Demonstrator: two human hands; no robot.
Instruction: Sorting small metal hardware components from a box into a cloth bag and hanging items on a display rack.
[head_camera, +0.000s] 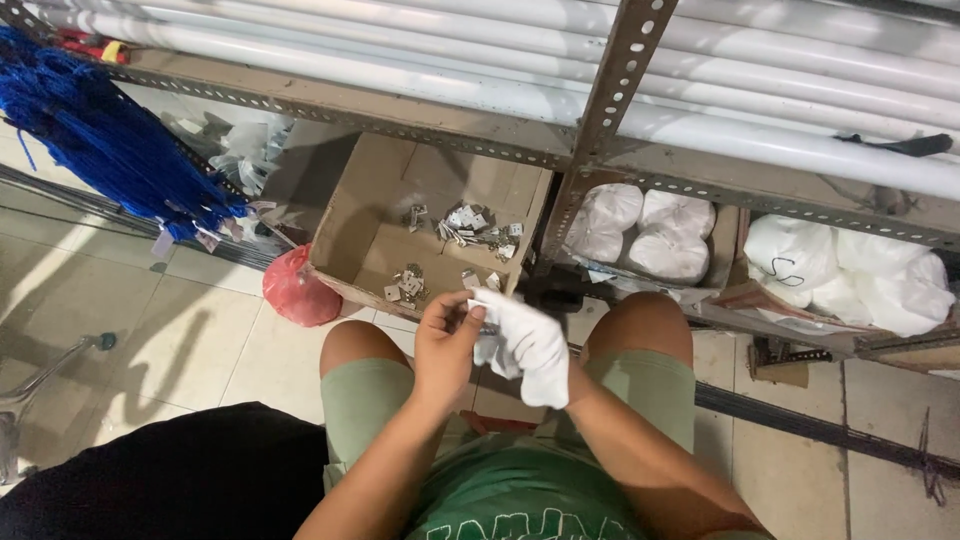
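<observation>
Pinching the glove (525, 345) cuff with my left hand (447, 340), my right hand (530, 350) half inside, I feared it could slip off into the box (350, 215).

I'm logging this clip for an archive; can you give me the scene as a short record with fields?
left hand: bare left hand, fingers at the edge of the white glove
right hand: right hand inside that glove
in front: open cardboard box holding small metal brackets
beside box: red plastic bag
shelf: white bags under white pipes
left: blue rope bundle
</observation>
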